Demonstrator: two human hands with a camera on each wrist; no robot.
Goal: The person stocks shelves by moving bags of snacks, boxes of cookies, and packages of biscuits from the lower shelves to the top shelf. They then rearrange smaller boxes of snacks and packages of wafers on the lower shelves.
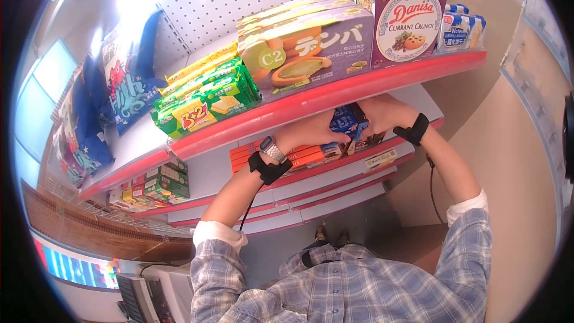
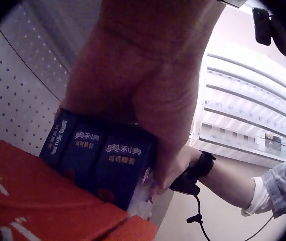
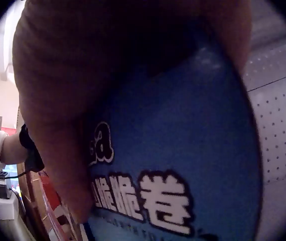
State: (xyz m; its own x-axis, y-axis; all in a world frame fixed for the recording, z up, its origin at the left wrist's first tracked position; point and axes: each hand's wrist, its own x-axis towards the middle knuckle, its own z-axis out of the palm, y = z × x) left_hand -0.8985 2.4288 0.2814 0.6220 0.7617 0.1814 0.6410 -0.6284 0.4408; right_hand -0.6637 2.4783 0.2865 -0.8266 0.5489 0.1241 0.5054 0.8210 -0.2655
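Note:
Both hands reach under the red-edged upper shelf to a row of small dark blue boxes (image 1: 345,121). In the left wrist view, several blue boxes (image 2: 115,159) stand side by side beside orange boxes (image 2: 42,201), and my left hand (image 2: 138,85) grips them from above, thumb on the near side. My right hand (image 3: 57,100) holds the same blue packaging (image 3: 183,130) from the other side, its thumb down the front face. In the head view my left hand (image 1: 314,130) and right hand (image 1: 382,113) are close together, fingers partly hidden.
Orange boxes (image 1: 281,157) lie left of the blue ones on the lower shelf. Above, the shelf's red edge (image 1: 335,103) carries green biscuit packs (image 1: 206,98), purple boxes (image 1: 311,54), a Danisa box (image 1: 409,21) and wafer packs (image 1: 460,30). Blue bags (image 1: 128,78) stand at left.

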